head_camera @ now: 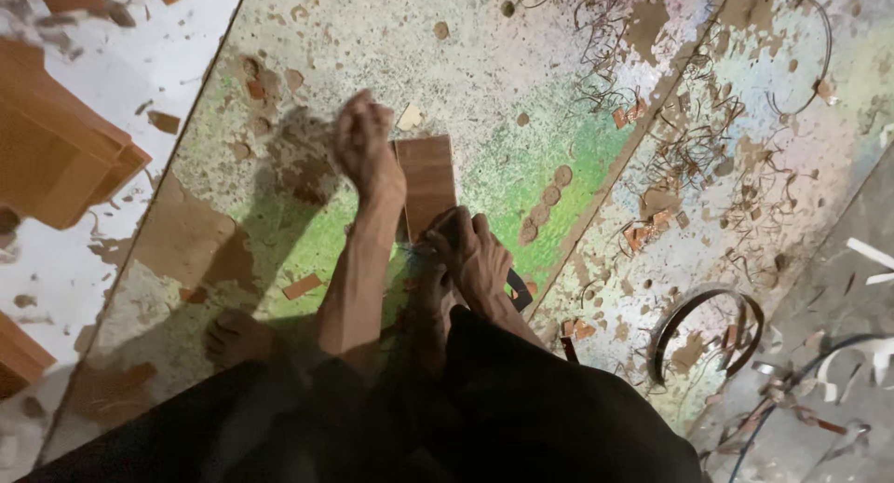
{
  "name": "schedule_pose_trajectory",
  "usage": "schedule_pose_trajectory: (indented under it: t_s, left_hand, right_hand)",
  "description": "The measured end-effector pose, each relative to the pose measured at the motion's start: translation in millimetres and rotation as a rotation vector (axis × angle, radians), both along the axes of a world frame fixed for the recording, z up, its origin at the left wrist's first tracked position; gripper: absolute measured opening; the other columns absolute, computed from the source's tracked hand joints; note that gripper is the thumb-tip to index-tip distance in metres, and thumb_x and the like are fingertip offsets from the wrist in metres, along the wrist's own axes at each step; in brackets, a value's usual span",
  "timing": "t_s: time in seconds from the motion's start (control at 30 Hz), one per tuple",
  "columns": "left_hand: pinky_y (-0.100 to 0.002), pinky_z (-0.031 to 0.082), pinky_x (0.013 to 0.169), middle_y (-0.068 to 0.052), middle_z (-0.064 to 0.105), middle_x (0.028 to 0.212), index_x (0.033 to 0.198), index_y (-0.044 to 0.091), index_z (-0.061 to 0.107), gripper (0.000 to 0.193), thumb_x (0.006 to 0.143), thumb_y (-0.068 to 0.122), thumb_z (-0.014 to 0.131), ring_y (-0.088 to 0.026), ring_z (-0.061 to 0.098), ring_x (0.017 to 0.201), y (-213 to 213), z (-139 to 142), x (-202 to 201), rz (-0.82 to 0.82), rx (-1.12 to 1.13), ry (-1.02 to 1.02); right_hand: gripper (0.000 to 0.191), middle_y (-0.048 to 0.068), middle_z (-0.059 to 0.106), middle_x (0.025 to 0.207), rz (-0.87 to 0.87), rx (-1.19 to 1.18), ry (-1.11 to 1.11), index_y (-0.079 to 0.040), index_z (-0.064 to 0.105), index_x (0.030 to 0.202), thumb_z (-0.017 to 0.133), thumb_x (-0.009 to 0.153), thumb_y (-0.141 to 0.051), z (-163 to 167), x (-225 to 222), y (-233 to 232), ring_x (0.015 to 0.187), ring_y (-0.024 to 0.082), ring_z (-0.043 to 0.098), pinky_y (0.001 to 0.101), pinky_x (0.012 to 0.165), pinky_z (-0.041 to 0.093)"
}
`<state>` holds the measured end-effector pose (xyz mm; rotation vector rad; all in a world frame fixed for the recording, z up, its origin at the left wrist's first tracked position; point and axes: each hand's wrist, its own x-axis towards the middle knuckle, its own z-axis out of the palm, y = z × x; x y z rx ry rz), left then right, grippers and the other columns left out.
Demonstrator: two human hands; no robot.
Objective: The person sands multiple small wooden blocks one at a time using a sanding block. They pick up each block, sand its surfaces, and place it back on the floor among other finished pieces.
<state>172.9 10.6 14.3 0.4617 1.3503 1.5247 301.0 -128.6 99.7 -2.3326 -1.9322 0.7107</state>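
While left hand [365, 143] fisted, right hand [473, 250] pins flat wooden panel [426, 180].

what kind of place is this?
Probably a small woodworking or laminate workshop floor: a brown laminate piece under the hands, curled edge-band shavings and offcut chips strewn over the floor, and a wooden furniture part alongside.

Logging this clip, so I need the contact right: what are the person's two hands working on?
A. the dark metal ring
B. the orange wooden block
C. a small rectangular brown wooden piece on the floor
C: the left hand rests beside and the right hand at the near end of the small rectangular brown wooden piece.
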Motion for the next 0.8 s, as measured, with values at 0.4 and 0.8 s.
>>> schedule_pose_trajectory:
  t_s: [0.4, 0.8]
  left_hand:
    - [-0.045, 0.047, 0.102, -0.001, 0.064, 0.120, 0.131, 0.013, 0.069, 0.026, 0.108, 0.024, 0.063, -0.024, 0.057, 0.107, -43, 6, 27, -0.905, 0.313, 1.136]
    - [-0.057, 0.042, 0.102, 0.003, 0.066, 0.126, 0.126, 0.019, 0.072, 0.030, 0.098, 0.019, 0.063, -0.028, 0.057, 0.120, -51, 22, 36, -0.810, 0.197, 1.229]
  right_hand:
    - [0.049, 0.018, 0.060, 0.116, 0.019, -0.101, 0.071, -0.012, 0.053, 0.136, 0.056, 0.096, -0.040, -13, 15, -37, 0.067, 0.035, 0.066, 0.0458, 0.047, 0.053]
    - [0.043, 0.010, 0.061, 0.094, 0.008, 0.056, -0.096, -0.015, 0.059, 0.122, 0.074, 0.095, -0.044, 14, 35, 41, 0.066, 0.037, 0.065, 0.0494, 0.053, 0.049]
